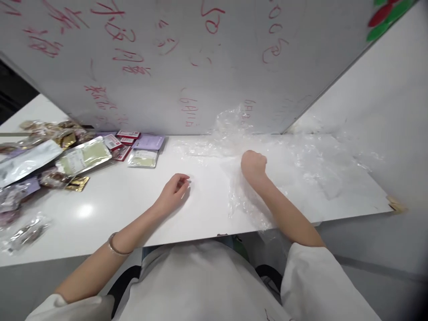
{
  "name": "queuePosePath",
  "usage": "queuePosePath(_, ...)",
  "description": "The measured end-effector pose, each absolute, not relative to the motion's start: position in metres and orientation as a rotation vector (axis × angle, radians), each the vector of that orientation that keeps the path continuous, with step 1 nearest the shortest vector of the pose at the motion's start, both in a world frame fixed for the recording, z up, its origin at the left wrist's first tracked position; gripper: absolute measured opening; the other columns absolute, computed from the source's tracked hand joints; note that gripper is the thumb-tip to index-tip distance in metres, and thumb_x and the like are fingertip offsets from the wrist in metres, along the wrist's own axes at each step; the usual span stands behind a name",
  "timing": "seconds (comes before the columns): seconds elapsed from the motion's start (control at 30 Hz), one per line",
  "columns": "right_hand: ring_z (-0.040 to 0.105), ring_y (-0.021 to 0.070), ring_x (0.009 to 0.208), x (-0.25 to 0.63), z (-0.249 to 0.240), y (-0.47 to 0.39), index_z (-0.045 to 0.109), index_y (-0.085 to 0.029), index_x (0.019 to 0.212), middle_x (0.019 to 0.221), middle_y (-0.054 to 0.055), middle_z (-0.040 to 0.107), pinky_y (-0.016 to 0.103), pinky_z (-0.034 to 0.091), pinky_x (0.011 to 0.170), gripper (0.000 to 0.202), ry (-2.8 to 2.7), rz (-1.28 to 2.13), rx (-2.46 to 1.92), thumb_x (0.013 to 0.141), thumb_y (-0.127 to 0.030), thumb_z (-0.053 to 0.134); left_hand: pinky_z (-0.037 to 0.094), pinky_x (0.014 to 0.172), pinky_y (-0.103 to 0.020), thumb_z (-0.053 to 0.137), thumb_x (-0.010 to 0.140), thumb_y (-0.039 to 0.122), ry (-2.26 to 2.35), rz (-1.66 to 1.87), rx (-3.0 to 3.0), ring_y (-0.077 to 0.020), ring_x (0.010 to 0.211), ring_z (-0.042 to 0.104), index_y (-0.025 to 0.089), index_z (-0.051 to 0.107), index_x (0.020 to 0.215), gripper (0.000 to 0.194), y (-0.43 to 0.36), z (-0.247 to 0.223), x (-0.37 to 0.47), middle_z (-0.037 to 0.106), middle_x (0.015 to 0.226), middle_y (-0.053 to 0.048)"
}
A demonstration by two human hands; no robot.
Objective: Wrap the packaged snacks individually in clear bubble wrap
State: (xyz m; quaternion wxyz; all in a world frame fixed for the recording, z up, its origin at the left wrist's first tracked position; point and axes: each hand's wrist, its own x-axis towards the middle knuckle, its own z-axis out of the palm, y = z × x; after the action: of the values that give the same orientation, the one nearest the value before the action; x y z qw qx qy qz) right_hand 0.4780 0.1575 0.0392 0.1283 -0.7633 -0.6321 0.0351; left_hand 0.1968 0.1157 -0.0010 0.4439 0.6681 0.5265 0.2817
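My left hand [174, 191] rests on the white table, fingers loosely curled, with a gap between thumb and fingertips and nothing held. To the right, my right hand [253, 166] is closed in a fist among crinkled clear plastic bags [234, 127]. Thin plastic spreads above and below the fist, down over the table's front edge. The fingertips are turned away, but the fist appears to grip some of this plastic. More clear plastic bags [314, 162] lie in a loose heap on the right.
Foil pouches [83, 157], small red-and-white packets [123, 152] and a purple packet [149, 141] are piled on the left. A clear-wrapped packet [28, 234] lies nearer the front. Behind the white table [207, 209] stands a whiteboard [214, 80] with red handwriting.
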Motion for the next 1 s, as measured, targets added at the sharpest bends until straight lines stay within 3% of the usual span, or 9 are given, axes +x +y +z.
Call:
queuePosePath(0.13, 0.065, 0.0346, 0.113, 0.452, 0.056, 0.126, 0.055, -0.008, 0.138, 0.112, 0.024, 0.07, 0.054, 0.055, 0.09, 0.051, -1.871, -0.067, -1.863, 0.101, -0.026, 0.025, 0.05, 0.077, -0.034, 0.055, 0.088, 0.054, 1.224, 0.843, 1.388, -0.0211, 0.088, 0.063, 0.019, 0.062, 0.102, 0.038, 0.105, 0.013, 0.182, 0.066, 0.1, -0.009)
queuePosePath(0.23, 0.052, 0.0239, 0.133, 0.421, 0.047, 0.101, 0.057, -0.024, 0.138, 0.13, 0.006, 0.067, 0.048, 0.047, 0.11, 0.048, -2.369, 0.168, -1.188, 0.101, -0.018, 0.026, 0.055, 0.077, -0.042, 0.043, 0.084, 0.073, 1.047, 0.981, 0.936, -0.0273, 0.092, 0.066, 0.015, 0.062, 0.099, 0.063, 0.1, 0.022, 0.162, 0.068, 0.098, -0.014)
queuePosePath(0.33, 0.048, 0.0197, 0.137, 0.402, 0.021, 0.09, 0.063, -0.032, 0.13, 0.133, -0.004, 0.064, 0.044, 0.044, 0.116, 0.047, -2.636, 0.435, -0.851, 0.101, -0.016, 0.03, 0.057, 0.075, -0.045, 0.038, 0.081, 0.082, 0.989, 1.075, 0.661, -0.0302, 0.094, 0.068, 0.014, 0.062, 0.106, 0.077, 0.097, 0.025, 0.136, 0.067, 0.112, -0.018)
queuePosePath(0.4, 0.049, 0.0201, 0.136, 0.399, 0.004, 0.088, 0.063, -0.033, 0.13, 0.136, -0.004, 0.062, 0.042, 0.046, 0.114, 0.047, -2.66, 0.491, -0.832, 0.1, -0.014, 0.032, 0.058, 0.074, -0.045, 0.05, 0.079, 0.078, 1.033, 1.093, 0.628, -0.0298, 0.093, 0.069, 0.015, 0.063, 0.108, 0.07, 0.095, 0.024, 0.119, 0.067, 0.116, -0.018)
queuePosePath(0.5, 0.05, 0.0209, 0.135, 0.405, -0.008, 0.087, 0.062, -0.032, 0.132, 0.139, -0.003, 0.059, 0.043, 0.047, 0.113, 0.049, -2.663, 0.528, -0.834, 0.099, -0.013, 0.031, 0.056, 0.076, -0.04, 0.078, 0.072, 0.048, 1.137, 0.94, 0.784, -0.0255, 0.089, 0.068, 0.013, 0.067, 0.098, 0.044, 0.093, 0.019, 0.102, 0.07, 0.106, -0.015)
queuePosePath(0.57, 0.049, 0.0217, 0.136, 0.409, -0.006, 0.085, 0.063, -0.033, 0.131, 0.137, -0.004, 0.06, 0.046, 0.044, 0.115, 0.051, -2.665, 0.552, -0.838, 0.096, -0.011, 0.034, 0.054, 0.075, -0.035, 0.081, 0.071, 0.033, 1.179, 0.806, 0.925, -0.0216, 0.084, 0.067, 0.012, 0.07, 0.089, 0.03, 0.092, 0.015, 0.097, 0.072, 0.094, -0.013)
queuePosePath(0.77, 0.04, 0.0298, 0.142, 0.377, 0.013, 0.077, 0.048, -0.02, 0.147, 0.148, 0.007, 0.05, 0.057, 0.032, 0.119, 0.065, -2.525, 0.684, -1.01, 0.082, -0.021, 0.051, 0.052, 0.074, -0.034, 0.08, 0.073, 0.036, 1.125, 0.798, 0.946, -0.0179, 0.074, 0.065, 0.014, 0.073, 0.089, 0.028, 0.082, 0.007, 0.111, 0.072, 0.083, -0.008)
queuePosePath(0.9, 0.06, 0.0307, 0.125, 0.352, 0.014, 0.076, 0.059, -0.016, 0.136, 0.132, 0.012, 0.064, 0.054, 0.041, 0.114, 0.051, -2.458, 0.498, -1.168, 0.087, -0.024, 0.05, 0.052, 0.077, -0.034, 0.08, 0.074, 0.041, 1.022, 0.828, 0.877, -0.0178, 0.075, 0.066, 0.013, 0.073, 0.09, 0.033, 0.07, 0.006, 0.123, 0.072, 0.083, -0.007)
queuePosePath(1.0, 0.074, 0.0248, 0.088, 0.364, 0.033, 0.106, 0.069, -0.023, 0.12, 0.106, 0.005, 0.076, 0.046, 0.06, 0.084, 0.038, -2.411, 0.522, -1.28, 0.093, -0.022, 0.043, 0.052, 0.073, -0.033, 0.078, 0.076, 0.038, 1.032, 0.808, 0.875, -0.0149, 0.067, 0.063, 0.012, 0.07, 0.09, 0.031, 0.063, 0.004, 0.121, 0.068, 0.074, -0.005)
